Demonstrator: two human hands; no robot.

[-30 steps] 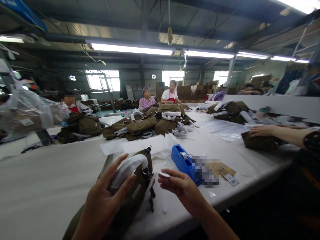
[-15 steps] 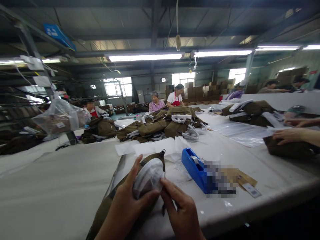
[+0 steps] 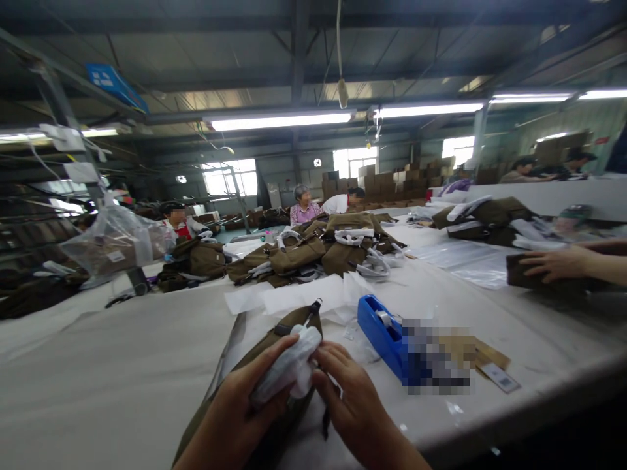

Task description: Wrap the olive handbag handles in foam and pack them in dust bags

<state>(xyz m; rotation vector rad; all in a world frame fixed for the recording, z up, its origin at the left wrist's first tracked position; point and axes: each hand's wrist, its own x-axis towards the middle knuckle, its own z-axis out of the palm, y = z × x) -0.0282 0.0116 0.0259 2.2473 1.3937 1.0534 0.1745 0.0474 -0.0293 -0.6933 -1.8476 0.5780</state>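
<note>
An olive-brown bag (image 3: 290,321) lies on the table in front of me, its far end showing a dark ring. Over it my left hand (image 3: 255,385) is closed around a white-wrapped bundle (image 3: 287,365), thumb below and fingers above. It looks like a strap or handle in thin white wrapping, but the inside is hidden. My right hand (image 3: 345,385) is at the bundle's right edge, fingertips pinched on the wrapping. To the right of my hands stands a blue tape dispenser (image 3: 379,333).
White paper sheets (image 3: 304,294) lie beyond the bag, and a heap of olive bags (image 3: 318,248) is farther back. A barcode tag (image 3: 500,376) rests at the right. Another person's hand (image 3: 553,261) works on a bag at the far right. A clear plastic bag (image 3: 115,238) hangs left.
The white bundle has turned from a round, open-looking face to a narrower side view, and my left fingers have folded over it. A co-worker at the back has bent down.
</note>
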